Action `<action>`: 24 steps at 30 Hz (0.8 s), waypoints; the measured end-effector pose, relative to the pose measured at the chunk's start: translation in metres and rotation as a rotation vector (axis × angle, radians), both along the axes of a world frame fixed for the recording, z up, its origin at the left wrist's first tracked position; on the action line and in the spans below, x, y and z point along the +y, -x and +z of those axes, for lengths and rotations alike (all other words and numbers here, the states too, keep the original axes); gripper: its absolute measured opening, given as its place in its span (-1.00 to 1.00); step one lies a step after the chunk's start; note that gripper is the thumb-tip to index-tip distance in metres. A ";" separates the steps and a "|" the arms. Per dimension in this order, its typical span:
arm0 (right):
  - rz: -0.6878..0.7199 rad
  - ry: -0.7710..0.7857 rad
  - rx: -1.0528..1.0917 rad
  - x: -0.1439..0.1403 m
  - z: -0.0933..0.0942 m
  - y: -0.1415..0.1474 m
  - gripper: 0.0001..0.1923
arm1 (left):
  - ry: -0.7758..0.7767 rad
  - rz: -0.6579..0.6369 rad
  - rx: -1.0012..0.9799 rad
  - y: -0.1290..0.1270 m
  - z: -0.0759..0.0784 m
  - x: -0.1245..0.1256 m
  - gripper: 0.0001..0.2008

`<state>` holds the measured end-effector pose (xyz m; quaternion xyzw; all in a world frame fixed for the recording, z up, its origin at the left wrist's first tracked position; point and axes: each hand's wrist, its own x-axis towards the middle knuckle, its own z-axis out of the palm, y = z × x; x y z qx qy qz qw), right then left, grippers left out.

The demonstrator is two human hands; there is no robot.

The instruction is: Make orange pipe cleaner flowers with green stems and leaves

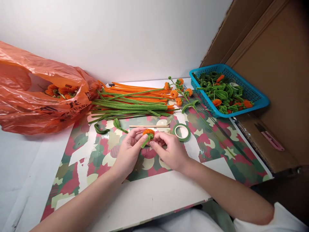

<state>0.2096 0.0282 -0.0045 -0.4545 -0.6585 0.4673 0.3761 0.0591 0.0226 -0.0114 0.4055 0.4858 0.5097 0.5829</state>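
Between my two hands, above the patterned table, is a small orange pipe-cleaner flower (pixel 148 132) with a short green stem pointing down toward me. My left hand (pixel 130 149) pinches it from the left, thumb against the green part. From the right, the curled fingers of my right hand (pixel 172 149) close on the flower's green base. Just beyond my hands lies a thin wooden stick (pixel 148 126). A roll of green tape (pixel 184 139) lies beside my right hand. Two green pipe-cleaner pieces, a curled one (pixel 100 130) and a looped leaf (pixel 118 125), rest past my left hand.
Bundles of green pipe cleaners (pixel 130 105) and orange pipe cleaners (pixel 137 87) lie at the back. An orange plastic bag (pixel 31 106) holding flowers stands left. A finished flower stem (pixel 200 114) lies near a blue basket (pixel 259 101) of parts. A pink cutter (pixel 272 140) rests on cardboard.
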 end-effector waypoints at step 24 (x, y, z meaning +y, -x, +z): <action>0.463 -0.473 -0.332 0.017 0.007 -0.021 -0.80 | -0.411 -0.582 0.593 0.033 0.024 0.011 -0.93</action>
